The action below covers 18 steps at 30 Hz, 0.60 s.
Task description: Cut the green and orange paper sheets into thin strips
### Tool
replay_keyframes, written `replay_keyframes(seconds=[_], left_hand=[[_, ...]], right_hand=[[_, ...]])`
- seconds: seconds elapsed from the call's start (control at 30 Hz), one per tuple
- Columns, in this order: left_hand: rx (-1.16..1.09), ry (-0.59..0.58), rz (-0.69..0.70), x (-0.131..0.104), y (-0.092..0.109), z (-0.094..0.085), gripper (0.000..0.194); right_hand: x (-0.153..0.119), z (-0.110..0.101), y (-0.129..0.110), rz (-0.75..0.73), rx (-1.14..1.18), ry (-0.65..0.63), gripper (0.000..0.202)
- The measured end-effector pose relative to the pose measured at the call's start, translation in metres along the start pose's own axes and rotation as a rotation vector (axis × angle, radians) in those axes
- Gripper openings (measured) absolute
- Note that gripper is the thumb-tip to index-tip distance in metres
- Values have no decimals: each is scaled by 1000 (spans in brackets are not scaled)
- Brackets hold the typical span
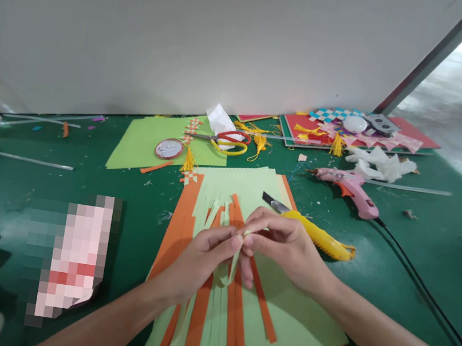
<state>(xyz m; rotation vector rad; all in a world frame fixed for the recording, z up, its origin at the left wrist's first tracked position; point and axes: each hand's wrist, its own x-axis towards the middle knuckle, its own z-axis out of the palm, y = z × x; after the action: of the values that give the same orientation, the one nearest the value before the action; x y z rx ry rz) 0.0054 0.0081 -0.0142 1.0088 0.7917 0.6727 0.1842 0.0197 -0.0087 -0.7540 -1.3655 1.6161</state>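
Note:
My left hand (217, 246) and my right hand (275, 240) meet over the middle of the paper pile. Between their fingertips they pinch a pale green paper strip (235, 263), bent at its upper end. Underneath lie loose orange paper strips (199, 313) and more pale green strips, on pale green sheets (298, 333) with orange paper showing at the edges. Just beyond my right hand rests a yellow utility knife (319, 235) with its dark blade pointing left. How the strip is folded at the fingertips is partly hidden.
Behind the pile are scissors (227, 140), a round tape roll (169, 149) and yellow tassels (189, 160). To the right lies a pink glue gun (352, 188) with a black cord. A blurred pinkish object (80, 254) is at left. A pale wall (191, 34) rises behind the green table (141, 194).

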Motion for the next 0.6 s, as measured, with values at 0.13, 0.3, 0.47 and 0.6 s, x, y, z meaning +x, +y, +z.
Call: replay_keyframes(seconds=[0.13, 0.3, 0.47, 0.6], left_hand=[[-23, 48, -29, 0, -1, 0, 36], [-110, 85, -27, 1, 1, 1, 37], [-159, 66, -14, 2, 3, 2, 33], [-158, 73, -28, 2, 1, 1, 32]], right_hand=[[0, 0, -3, -125, -386, 167, 26], [-2, 1, 0, -313, -626, 162, 37], [-4, 0, 7, -387, -667, 132, 45], [-4, 0, 7, -376, -691, 127, 50]])
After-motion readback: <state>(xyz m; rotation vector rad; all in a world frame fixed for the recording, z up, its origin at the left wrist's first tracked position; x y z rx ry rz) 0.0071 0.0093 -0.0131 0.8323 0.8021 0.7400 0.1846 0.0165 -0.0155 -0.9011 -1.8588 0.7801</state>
